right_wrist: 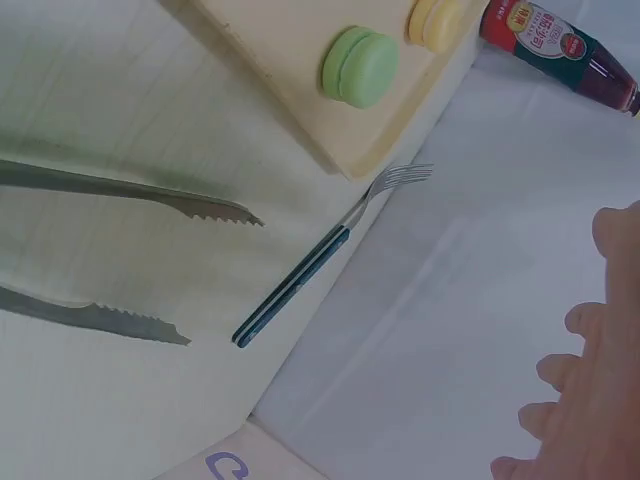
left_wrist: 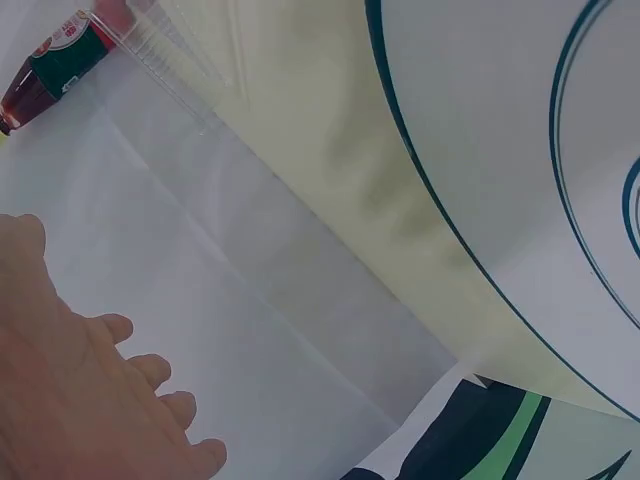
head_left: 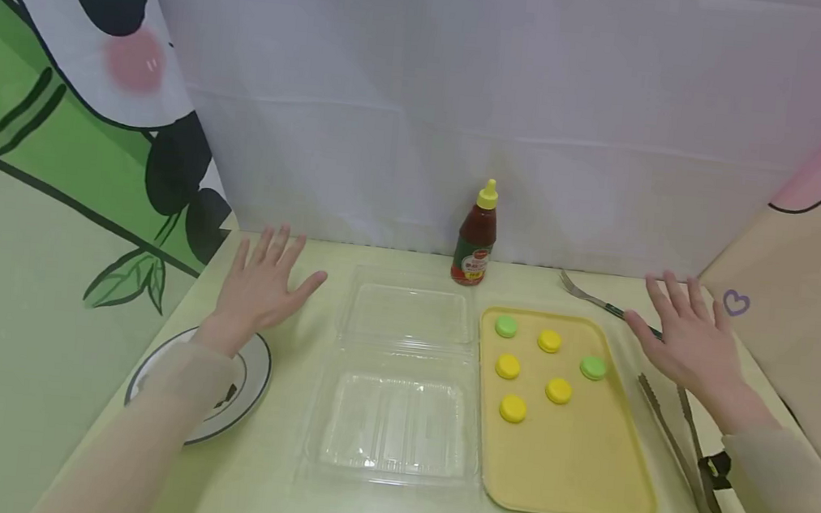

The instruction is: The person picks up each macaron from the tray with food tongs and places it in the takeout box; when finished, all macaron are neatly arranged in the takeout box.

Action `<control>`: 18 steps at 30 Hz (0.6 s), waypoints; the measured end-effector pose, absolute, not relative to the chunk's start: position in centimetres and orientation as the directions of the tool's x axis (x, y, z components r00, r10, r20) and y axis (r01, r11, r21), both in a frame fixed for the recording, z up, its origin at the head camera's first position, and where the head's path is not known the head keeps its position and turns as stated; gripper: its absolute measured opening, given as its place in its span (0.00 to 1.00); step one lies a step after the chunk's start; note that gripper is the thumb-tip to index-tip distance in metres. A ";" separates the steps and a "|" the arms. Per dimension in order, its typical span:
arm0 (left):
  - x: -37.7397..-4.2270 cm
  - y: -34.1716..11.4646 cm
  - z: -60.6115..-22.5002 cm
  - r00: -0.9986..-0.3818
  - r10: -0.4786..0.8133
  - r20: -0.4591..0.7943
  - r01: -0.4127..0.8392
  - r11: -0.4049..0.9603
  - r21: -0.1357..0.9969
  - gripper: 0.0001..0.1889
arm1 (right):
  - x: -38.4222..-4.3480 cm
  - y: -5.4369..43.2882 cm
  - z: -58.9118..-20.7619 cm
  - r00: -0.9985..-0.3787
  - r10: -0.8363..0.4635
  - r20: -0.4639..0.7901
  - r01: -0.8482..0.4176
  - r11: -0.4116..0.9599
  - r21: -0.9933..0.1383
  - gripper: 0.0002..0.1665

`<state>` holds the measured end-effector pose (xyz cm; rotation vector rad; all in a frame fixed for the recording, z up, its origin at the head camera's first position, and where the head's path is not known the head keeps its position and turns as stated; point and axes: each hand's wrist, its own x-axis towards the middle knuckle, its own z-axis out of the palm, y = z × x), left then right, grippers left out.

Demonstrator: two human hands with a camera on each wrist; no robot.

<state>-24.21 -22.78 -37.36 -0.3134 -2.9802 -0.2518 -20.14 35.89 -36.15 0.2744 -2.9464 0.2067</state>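
Note:
My left hand is held up over the table's left side with its fingers spread, holding nothing. Beneath that wrist lies a white plate with dark rim lines, partly hidden by the forearm. My right hand is likewise raised with fingers spread, on the right, overlapping the handle end of a fork in the head view. Metal tongs with serrated tips lie spread apart just below it. A yellow tray carries several yellow macarons and two green macarons.
A clear plastic clamshell box lies opened flat at mid-table, its lid toward the back. Behind it stands a sauce bottle with a yellow cap. A white cloth hangs along the table's back edge.

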 end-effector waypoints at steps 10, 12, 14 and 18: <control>-23.5 -22.6 -38.1 -0.964 0.183 0.193 0.227 0.945 0.237 0.46 | -17.9 37.3 -36.8 -0.970 -0.106 0.221 -0.138 0.981 -0.138 0.44; -23.2 -22.7 -38.4 -0.963 0.180 0.199 0.230 0.936 0.266 0.45 | -17.4 37.5 -36.9 -0.970 -0.098 0.222 -0.134 0.979 -0.151 0.44; -22.8 -22.6 -38.6 -0.965 0.176 0.194 0.230 0.926 0.301 0.45 | -16.9 37.8 -37.2 -0.968 -0.094 0.231 -0.132 0.979 -0.156 0.44; -21.9 -22.2 -38.8 -0.965 0.175 0.198 0.239 0.898 0.370 0.43 | -16.0 38.4 -37.8 -0.966 -0.086 0.246 -0.132 0.976 -0.176 0.45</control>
